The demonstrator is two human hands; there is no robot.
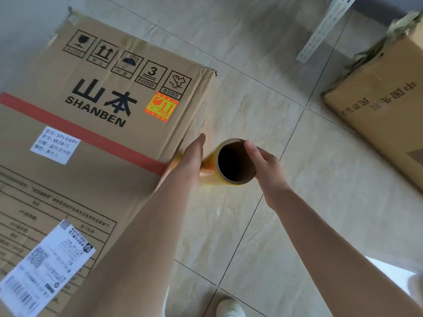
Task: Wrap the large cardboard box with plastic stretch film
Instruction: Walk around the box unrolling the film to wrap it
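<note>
— Beside the large cardboard box (96, 124), on the tiled floor (286, 156): where's the film?

— Just right of its corner, end-on: yellow stretch film roll (235, 164). Left hand (192, 156) flat and open between box and roll. Right hand (265, 168) gripping the roll's rim.

— Anything else?

— Second carton (384, 106), well right.

The box (96, 115) stands on the floor (263, 225) at the left. Just right of its near corner is the film roll (231, 165), between the left hand (192, 156), which is against the box edge, and the right hand (265, 165). A second box (384, 106) sits well apart at the far right, with a shoe (231, 308) at the bottom.
</note>
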